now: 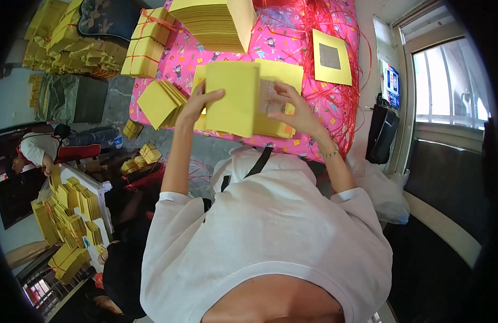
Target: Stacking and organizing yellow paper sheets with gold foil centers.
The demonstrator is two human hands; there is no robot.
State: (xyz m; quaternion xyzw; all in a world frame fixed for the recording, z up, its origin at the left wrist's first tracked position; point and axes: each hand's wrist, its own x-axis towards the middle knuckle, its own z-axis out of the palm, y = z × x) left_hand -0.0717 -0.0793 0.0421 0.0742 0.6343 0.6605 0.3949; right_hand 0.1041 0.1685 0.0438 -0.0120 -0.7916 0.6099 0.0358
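Note:
My left hand (199,103) grips the left edge of a thick stack of yellow paper sheets (232,97) and holds it upright over the pink patterned table cover (184,59). My right hand (294,110) holds the right side of the same bundle, fingers on a sheet with a silvery square (270,97). A fanned pile of yellow sheets (160,101) lies just left of my left hand.
A tall yellow stack (216,21) stands at the back, tied bundles (146,43) to its left, one sheet with a silver square (331,56) at right amid red string (340,107). Another person (41,151) sits far left near more yellow bundles (71,215). A black bag (382,134) hangs right.

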